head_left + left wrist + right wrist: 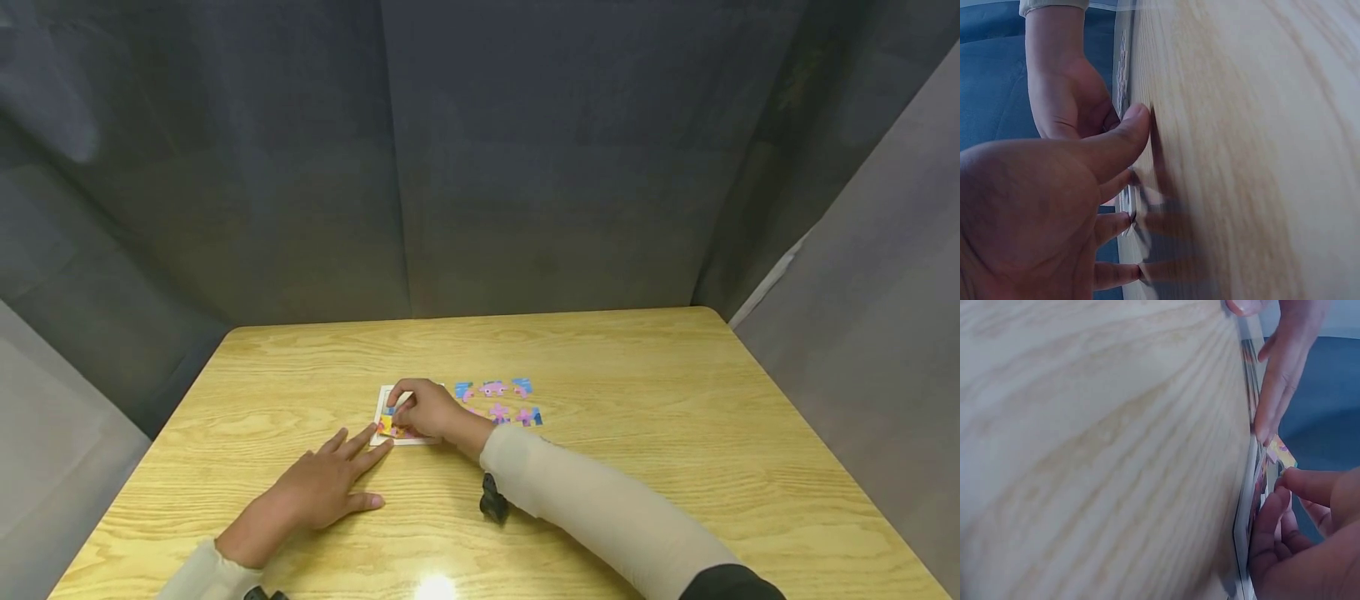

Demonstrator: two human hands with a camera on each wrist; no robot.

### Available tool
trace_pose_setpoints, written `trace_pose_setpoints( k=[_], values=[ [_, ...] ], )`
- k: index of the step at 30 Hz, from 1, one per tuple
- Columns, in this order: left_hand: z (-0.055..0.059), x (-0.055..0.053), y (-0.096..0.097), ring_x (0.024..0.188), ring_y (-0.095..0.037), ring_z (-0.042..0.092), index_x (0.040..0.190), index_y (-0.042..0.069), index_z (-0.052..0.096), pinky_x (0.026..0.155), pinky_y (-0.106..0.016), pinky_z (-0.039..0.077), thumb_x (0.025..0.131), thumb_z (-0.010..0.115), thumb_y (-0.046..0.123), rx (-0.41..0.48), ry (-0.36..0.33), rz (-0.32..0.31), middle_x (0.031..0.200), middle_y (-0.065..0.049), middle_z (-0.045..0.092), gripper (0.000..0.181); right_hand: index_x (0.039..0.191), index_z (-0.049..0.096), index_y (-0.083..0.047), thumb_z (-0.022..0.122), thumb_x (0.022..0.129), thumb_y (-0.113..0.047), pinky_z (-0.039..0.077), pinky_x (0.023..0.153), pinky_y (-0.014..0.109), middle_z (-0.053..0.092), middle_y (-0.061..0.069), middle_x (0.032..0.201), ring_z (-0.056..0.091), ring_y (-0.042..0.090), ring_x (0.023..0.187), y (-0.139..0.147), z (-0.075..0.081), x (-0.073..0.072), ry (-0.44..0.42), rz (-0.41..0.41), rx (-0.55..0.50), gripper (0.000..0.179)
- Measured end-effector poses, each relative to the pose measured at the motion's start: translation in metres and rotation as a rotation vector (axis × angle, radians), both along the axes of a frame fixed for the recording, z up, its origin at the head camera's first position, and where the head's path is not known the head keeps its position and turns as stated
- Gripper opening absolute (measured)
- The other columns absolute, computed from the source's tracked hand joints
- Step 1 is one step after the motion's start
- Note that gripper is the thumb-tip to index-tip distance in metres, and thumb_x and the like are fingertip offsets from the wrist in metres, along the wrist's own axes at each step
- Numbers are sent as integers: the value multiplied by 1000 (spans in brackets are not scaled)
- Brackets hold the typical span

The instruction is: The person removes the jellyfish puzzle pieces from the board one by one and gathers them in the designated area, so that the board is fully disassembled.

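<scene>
A white-framed jigsaw puzzle board [377, 408] lies on the table with some colourful pieces in it. My right hand [426, 408] is over the board and hides much of it. Between its thumb and finger it pinches a jigsaw piece [1282, 452], yellow and tilted up from the board in the right wrist view. My left hand [324, 485] lies with fingers spread on the near left side, its fingertips [372, 428] at the board's lower edge. In the left wrist view the left thumb [1132, 125] points out over the wood, away from the other fingers.
Loose pink and blue jigsaw pieces [492, 389] lie in two rows right of the board, partly behind the right wrist. The wooden table [637, 400] extends to both sides. Dark curtains [547, 167] hang behind its far edge.
</scene>
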State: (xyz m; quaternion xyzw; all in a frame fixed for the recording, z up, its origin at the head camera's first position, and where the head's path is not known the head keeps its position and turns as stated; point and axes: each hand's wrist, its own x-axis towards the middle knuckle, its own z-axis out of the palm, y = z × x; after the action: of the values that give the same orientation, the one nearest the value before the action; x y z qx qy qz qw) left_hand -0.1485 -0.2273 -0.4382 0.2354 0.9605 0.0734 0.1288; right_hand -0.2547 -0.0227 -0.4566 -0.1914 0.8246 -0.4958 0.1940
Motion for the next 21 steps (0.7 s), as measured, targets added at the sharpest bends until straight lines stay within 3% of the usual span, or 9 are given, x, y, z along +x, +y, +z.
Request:
trace_pose_setpoints(
  k=[10,21],
  values=[
    [-1,0,0,147,-57,29,161,24,38,93,-84,39,96,60,63,3,6,-3,171,-12,23,79,111,66,-6,70,96,0,52,58,25,70,16,90,58,17,62,5,7,-4,-100,-12,-116,16],
    [-1,0,0,148,-55,28,161,26,39,95,-83,39,95,61,62,-2,-8,16,171,-10,23,78,110,64,-5,66,98,3,61,63,31,72,18,91,74,30,77,3,3,-6,-123,14,-123,15]
  ],
)
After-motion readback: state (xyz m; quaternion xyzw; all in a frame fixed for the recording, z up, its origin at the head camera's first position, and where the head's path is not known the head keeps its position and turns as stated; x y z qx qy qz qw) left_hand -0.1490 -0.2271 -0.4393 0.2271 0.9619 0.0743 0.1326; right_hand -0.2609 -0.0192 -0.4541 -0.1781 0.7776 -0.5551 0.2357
